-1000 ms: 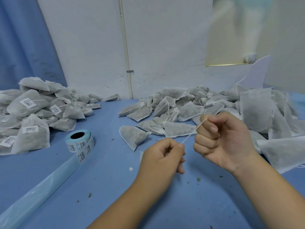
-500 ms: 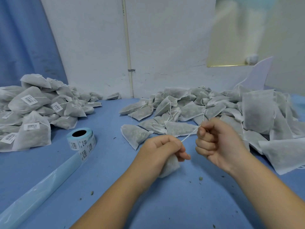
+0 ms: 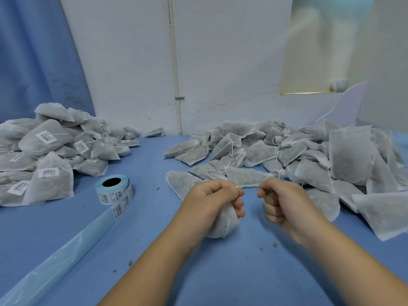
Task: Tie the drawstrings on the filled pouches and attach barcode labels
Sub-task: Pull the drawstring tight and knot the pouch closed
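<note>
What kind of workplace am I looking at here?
Likely a small hand-packing bench: a heap of unlabelled grey fabric drawstring pouches at right, a heap of barcode-labelled pouches at left, and a pale-blue roll of barcode stickers on the blue tabletop.

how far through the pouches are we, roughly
Done: the left pile looks tied and carries barcode labels. In hand: the left hand grips one pouch while the right hand pinches its drawstring; no label shows on it. Left: the right pile, unlabelled, strings loose. The label roll stands nearby.
</note>
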Tool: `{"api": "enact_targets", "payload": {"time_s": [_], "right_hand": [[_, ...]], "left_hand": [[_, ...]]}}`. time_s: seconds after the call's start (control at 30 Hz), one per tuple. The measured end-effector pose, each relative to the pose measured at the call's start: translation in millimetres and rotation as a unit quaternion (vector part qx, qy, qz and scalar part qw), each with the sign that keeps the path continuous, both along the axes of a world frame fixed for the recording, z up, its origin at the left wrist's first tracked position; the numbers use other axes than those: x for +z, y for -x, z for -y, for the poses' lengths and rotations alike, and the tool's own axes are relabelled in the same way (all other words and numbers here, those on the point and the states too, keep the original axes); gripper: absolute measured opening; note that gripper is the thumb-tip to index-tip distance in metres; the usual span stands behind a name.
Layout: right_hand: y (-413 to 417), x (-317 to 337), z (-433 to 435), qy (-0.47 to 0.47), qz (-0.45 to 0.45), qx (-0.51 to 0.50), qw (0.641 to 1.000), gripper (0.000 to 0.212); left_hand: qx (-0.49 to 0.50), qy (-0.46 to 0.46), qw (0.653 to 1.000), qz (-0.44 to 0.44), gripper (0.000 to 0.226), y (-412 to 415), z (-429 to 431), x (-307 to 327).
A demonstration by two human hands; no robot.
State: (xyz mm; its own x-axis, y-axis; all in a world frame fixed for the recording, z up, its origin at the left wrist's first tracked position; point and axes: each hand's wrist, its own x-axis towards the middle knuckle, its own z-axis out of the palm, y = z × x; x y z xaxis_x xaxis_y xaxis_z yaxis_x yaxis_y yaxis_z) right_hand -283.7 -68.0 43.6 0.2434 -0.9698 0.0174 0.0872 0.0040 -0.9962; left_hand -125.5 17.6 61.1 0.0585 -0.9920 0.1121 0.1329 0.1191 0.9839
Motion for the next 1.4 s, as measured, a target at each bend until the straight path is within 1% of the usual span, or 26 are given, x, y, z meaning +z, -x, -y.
{"api": "enact_targets", "payload": {"time_s": [0.1,0.17,0.23,0.3,0.37,0.5,0.6,0.7,0.77,0.87,1.0,1.13,1.27,1.33,1.4], "right_hand": [[-8,-3,-6,0.005,-0.069,0.007,0.998,0.015],[-13,-4,-10,0.023,-0.111,0.016,0.993,0.024],[-17,-3,-15,0.043,-0.138,0.025,0.989,0.031],[-21,-1,-20,0.067,-0.149,0.026,0.986,0.032],[-23,-1,-24,0.114,-0.170,0.015,0.979,0.030],[-26,-1,-31,0.226,-0.209,0.006,0.951,0.016],[-25,0,-37,0.298,-0.234,0.017,0.925,0.010],[-25,2,-43,0.376,-0.261,0.033,0.889,0.009],[-24,2,-46,0.415,-0.280,0.046,0.864,0.012],[-20,5,-47,0.452,-0.281,0.062,0.844,0.011],[-14,9,-45,0.468,-0.270,0.048,0.840,0.008],[-9,13,-42,0.488,-0.244,0.000,0.838,0.008],[-7,14,-40,0.492,-0.219,-0.042,0.841,0.009],[-7,15,-39,0.484,-0.212,-0.059,0.847,0.013],[-8,14,-38,0.461,-0.196,-0.069,0.863,0.010]], "left_hand": [[0.013,0.023,0.999,-0.023,0.012,-4,1,-2],[0.037,0.045,0.998,-0.034,0.011,-5,1,-2],[0.078,0.071,0.994,-0.024,0.019,-4,0,-2],[0.119,0.097,0.988,-0.009,0.021,-3,0,-2],[0.150,0.117,0.982,0.005,0.024,-2,0,-1],[0.200,0.137,0.969,0.037,0.021,1,1,-1],[0.209,0.155,0.963,0.071,0.024,4,0,-2],[0.221,0.165,0.954,0.115,0.024,5,0,-3],[0.241,0.176,0.940,0.168,0.025,4,1,-4],[0.255,0.182,0.920,0.234,0.027,0,1,-6],[0.256,0.192,0.905,0.281,0.024,-5,1,-6],[0.249,0.225,0.871,0.359,0.014,-8,3,-8],[0.213,0.261,0.839,0.428,0.013,-6,1,-11],[0.185,0.271,0.836,0.440,0.015,-5,-1,-11],[0.158,0.270,0.842,0.439,0.018,-3,-2,-11]]}}
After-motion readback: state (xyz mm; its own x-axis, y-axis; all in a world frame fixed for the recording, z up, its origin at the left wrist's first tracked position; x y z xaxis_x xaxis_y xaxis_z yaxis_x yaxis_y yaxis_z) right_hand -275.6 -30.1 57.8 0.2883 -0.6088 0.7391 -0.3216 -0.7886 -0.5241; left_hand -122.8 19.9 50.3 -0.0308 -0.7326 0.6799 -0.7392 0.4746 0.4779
